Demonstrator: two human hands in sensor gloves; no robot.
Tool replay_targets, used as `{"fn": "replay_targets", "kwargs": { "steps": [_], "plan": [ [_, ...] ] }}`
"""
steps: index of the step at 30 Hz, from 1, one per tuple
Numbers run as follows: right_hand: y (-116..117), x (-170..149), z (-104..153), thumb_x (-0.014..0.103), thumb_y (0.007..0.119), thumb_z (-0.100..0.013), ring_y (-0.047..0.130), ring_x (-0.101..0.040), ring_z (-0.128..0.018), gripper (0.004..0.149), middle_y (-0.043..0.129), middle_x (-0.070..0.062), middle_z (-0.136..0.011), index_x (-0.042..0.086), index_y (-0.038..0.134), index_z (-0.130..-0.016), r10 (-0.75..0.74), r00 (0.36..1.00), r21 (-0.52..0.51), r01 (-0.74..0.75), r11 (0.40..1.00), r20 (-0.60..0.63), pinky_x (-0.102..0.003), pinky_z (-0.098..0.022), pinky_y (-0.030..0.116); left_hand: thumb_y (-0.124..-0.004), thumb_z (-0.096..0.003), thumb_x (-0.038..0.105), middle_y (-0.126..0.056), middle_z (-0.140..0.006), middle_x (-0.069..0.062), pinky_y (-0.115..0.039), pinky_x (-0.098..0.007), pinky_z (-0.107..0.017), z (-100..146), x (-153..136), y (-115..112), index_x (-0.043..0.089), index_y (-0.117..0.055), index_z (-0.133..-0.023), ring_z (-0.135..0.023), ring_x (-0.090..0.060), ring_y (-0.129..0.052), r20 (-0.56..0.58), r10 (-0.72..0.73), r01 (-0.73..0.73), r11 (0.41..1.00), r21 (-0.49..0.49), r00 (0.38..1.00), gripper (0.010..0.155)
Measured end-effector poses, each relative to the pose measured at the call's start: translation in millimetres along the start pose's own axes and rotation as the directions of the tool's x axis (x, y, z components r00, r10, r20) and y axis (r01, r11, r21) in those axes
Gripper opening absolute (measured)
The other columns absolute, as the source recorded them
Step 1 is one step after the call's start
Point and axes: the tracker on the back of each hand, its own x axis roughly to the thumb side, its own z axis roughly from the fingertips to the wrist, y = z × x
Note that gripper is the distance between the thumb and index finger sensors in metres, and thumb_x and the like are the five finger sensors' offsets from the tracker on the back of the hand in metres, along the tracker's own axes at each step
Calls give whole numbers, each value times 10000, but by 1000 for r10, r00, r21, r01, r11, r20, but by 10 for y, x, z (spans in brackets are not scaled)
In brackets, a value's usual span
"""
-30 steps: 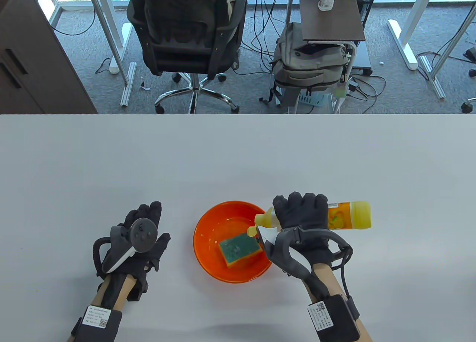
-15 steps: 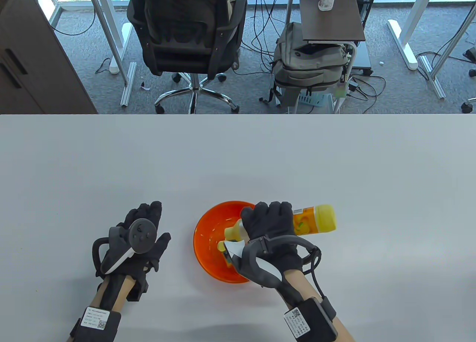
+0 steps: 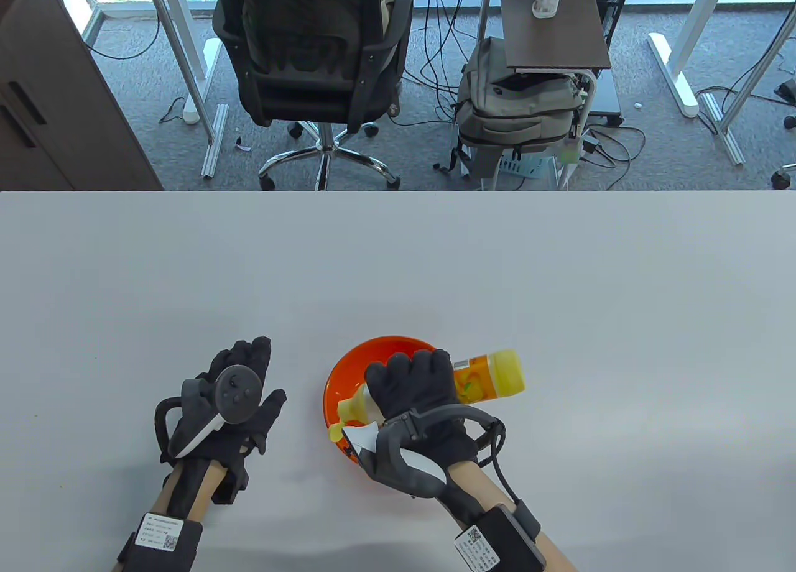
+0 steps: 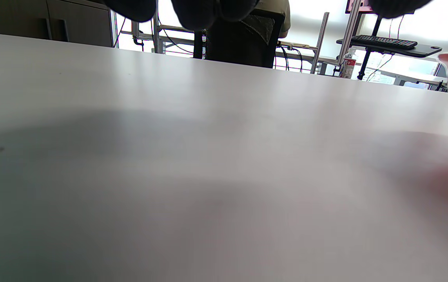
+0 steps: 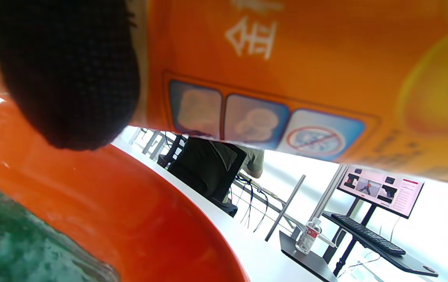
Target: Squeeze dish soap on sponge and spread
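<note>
Right hand (image 3: 413, 392) grips soap bottle (image 3: 479, 382), fingers wrapped round it. Long axis near level; nozzle left of fingers, over bowl (image 3: 348, 373). Left hand (image 3: 227, 404) flat, fingers spread.

Chair (image 3: 314, 50), backpack (image 3: 516, 109) behind table (image 3: 398, 267)

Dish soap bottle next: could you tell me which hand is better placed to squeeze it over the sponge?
Right. The right hand already grips the dish soap bottle, tipped over the orange bowl holding the sponge. The left hand rests on the table beside it.
</note>
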Motion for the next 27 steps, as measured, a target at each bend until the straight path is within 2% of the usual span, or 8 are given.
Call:
{"fn": "replay_targets", "kwargs": {
  "steps": [14,27],
  "plan": [
    [30,1,-5,419,1069,-210,870,-235,-833,783,820,106,-915,484,736,-916,-50,999,-5,50,999,-10,-526,-721,648,-670,-426,593,-436,-1203,-39,-527,-652,-793,6,1,-3,354,-313,-1097,-1143,-367,-550,0,2,-2,1000,-16,1000,796],
    [267,-358,-47,398,1078,-204,861,-229,-847,776,819,120,-917,502,752,-901,4,995,107,7,994,-98,-525,-735,630,-669,-426,593,-435,-1204,-40,-525,-653,-793,2,10,-9,354,-315,-1098,-1144,-365,-550,2,1,-1,1000,-19,1000,796]
  ]
}}
